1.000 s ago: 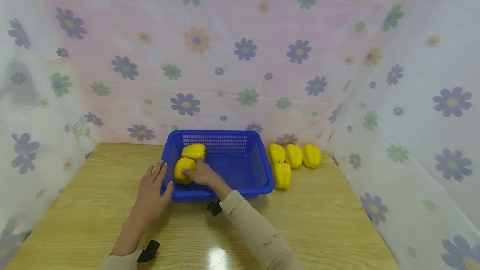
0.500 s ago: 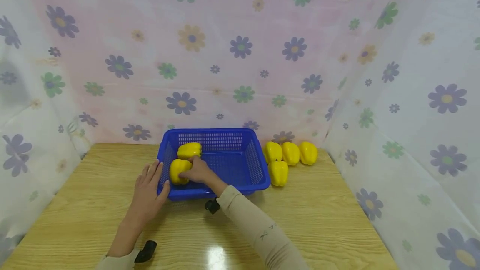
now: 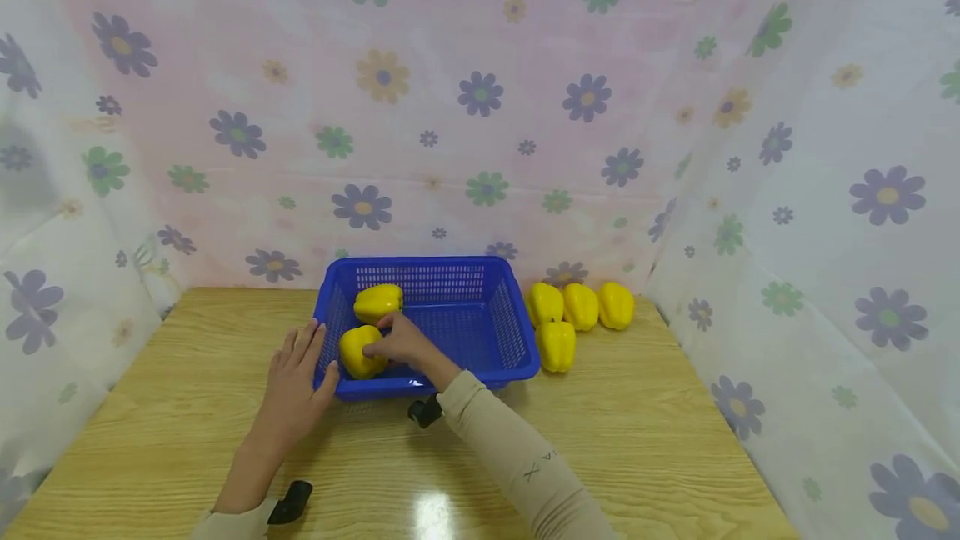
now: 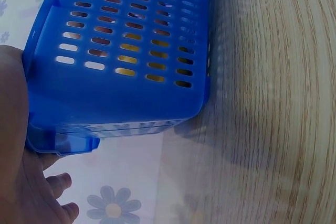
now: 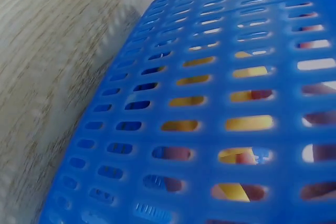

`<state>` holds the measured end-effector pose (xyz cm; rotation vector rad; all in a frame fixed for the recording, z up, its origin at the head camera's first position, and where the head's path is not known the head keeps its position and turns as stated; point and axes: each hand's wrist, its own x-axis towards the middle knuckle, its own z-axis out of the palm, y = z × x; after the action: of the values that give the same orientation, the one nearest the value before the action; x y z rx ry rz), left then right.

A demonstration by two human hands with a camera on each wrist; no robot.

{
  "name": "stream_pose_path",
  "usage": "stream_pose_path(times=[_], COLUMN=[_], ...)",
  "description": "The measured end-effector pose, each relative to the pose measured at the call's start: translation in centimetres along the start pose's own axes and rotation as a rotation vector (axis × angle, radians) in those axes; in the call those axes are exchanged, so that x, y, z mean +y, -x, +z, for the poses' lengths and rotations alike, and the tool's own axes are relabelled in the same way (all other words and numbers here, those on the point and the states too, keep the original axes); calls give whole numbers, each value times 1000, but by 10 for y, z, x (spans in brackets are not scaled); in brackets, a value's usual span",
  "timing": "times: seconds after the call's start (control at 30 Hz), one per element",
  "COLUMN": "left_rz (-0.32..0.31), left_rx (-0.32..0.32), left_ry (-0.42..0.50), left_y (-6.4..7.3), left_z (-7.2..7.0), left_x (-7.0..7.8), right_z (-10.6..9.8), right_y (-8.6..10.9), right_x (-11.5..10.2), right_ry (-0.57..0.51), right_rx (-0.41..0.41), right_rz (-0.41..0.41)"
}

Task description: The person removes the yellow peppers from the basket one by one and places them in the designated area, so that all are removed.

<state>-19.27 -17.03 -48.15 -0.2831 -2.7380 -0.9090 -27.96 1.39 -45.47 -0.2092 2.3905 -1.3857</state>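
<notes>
My right hand [image 3: 407, 343] reaches over the front rim of a blue perforated plastic basket [image 3: 517, 375]. Its thumb and fingers hold a yellow bell pepper [image 3: 357, 352] in the front left corner. Just behind that lies a second yellow bell pepper [image 3: 376, 304] on its side, against the left part of the basket. My left hand [image 3: 294, 390] rests on the basket's left rim near the front corner, fingers stretched along it and thumb toward the front. In the right wrist view the basket wall [image 5: 210, 129] hides most of the right hand; yellow shows through its slots.
Several more yellow bell peppers [image 3: 581, 307] sit on the wooden table [image 3: 637, 440] close to the basket's right side. A flower-patterned sheet [image 3: 480, 132] closes off the back and both sides. Black wrist devices [image 3: 426, 412] hang near the table.
The held bell pepper has turned and shifted slightly toward the basket's front, with the right hand still on it. The left hand stays at the rim. The head view has moved a little.
</notes>
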Motion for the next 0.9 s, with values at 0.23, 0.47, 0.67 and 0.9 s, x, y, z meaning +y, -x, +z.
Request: stream_pose_path(times=[0.23, 0.47, 0.67, 0.9], left_rz=[1, 5, 3, 1], left_rx=[-2, -1, -2, -3], left_ry=[16, 26, 19, 16], left_y=[0, 0, 0, 0], left_z=[0, 0, 0, 0], left_x=[2, 2, 0, -1], right_z=[0, 1, 1, -3], right_y=[0, -1, -3, 0], right_x=[-2, -2, -1, -1], right_ry=[51, 48, -28, -141], right_rx=[-141, -108, -113, -111], right_rz=[-37, -31, 3, 92])
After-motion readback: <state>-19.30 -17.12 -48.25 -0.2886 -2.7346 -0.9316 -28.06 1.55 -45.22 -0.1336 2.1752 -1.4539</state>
